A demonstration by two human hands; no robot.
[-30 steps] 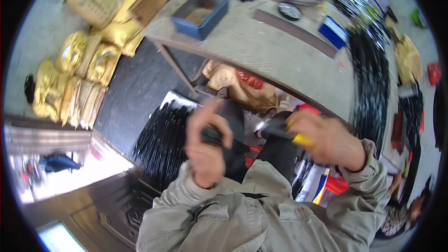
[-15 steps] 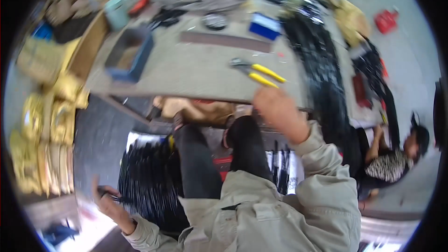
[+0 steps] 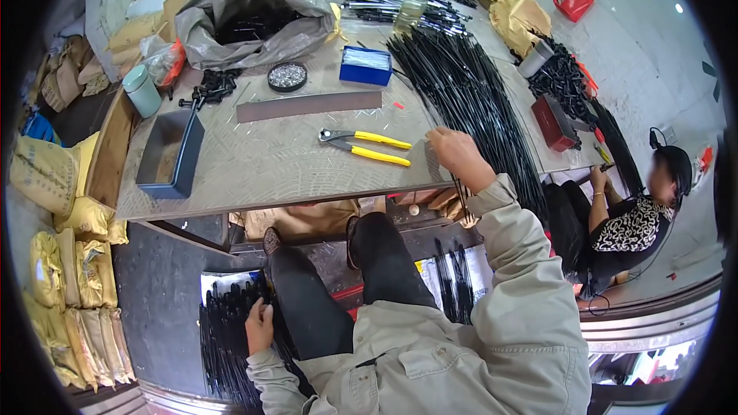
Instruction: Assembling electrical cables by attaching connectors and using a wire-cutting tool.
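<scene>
My right hand [image 3: 463, 157] hangs over the table's front edge, beside the left side of a long pile of thin black rods [image 3: 483, 107]. Its fingers are curled together; whatever they pinch is too small or hidden to name. Low on the left, my left hand [image 3: 260, 326] rests against a bundle of black rods [image 3: 223, 338] beside my left leg, fingers apart. Yellow-handled pliers [image 3: 367, 146] with jaws pointing left lie on the table [image 3: 269, 177], left of my right hand. Beyond them is a flat brown strip [image 3: 307, 106].
Around the tabletop stand a grey-blue bin [image 3: 171, 155], a blue box [image 3: 365, 65], a round dish of small metal parts [image 3: 287, 77], a grey sack [image 3: 254, 11] and a bottle [image 3: 413, 8]. A co-worker [image 3: 634, 223] sits at right. Yellow sacks [image 3: 50, 269] are stacked left.
My left hand has come in from the left to the rod bundle. The right hand is still by the table edge, its fingers curled. The view has shifted and sharpened.
</scene>
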